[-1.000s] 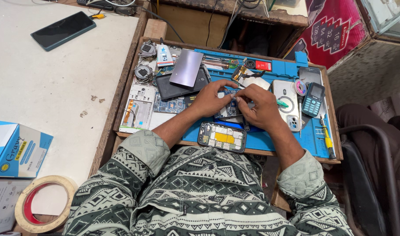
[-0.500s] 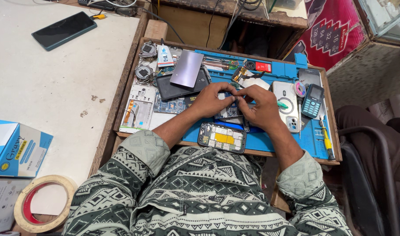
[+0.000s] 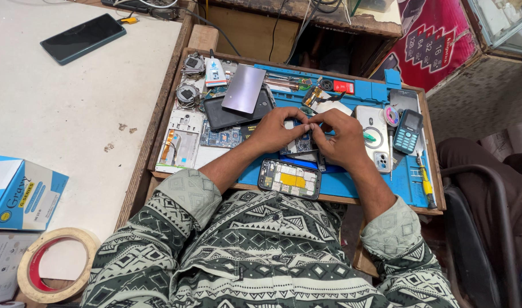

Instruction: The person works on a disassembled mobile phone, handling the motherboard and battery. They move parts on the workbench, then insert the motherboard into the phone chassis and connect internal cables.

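Left hand: the left hand (image 3: 278, 130) is curled, fingertips pinched on the near-left edge of the opened phone (image 3: 300, 144) at the middle of the mat (image 3: 352, 183).
Right hand: the right hand (image 3: 344, 137) is curled too, fingers pressed on the phone's right side, touching the left hand's fingertips above it.
Opened phone: lies flat on the blue mat between both hands, mostly hidden by them; its dark inner parts show in the gap.
Second phone: a backless phone (image 3: 289, 178) with a yellow patch inside lies just nearer the person, at the mat's front edge, apart from the hands.
Left of the hands: a dark phone (image 3: 229, 116) with a grey plate (image 3: 244, 88) resting on it; beside them a circuit board (image 3: 221, 137) and a white frame (image 3: 181, 144).
Right of the hands: a white phone back (image 3: 375, 137), then a small blue keypad phone (image 3: 407, 131); a yellow-handled screwdriver (image 3: 425, 183) lies near the tray's right edge.
Tray: a wooden tray (image 3: 158, 120) carries the mat and all these parts.
Table: the white table (image 3: 61, 114) to the left carries a black phone (image 3: 83, 38) at the far side, a blue box (image 3: 22, 194) and a tape roll (image 3: 54, 263) near the person.
Sleeves: both forearms come from patterned green-and-white sleeves (image 3: 181, 197).
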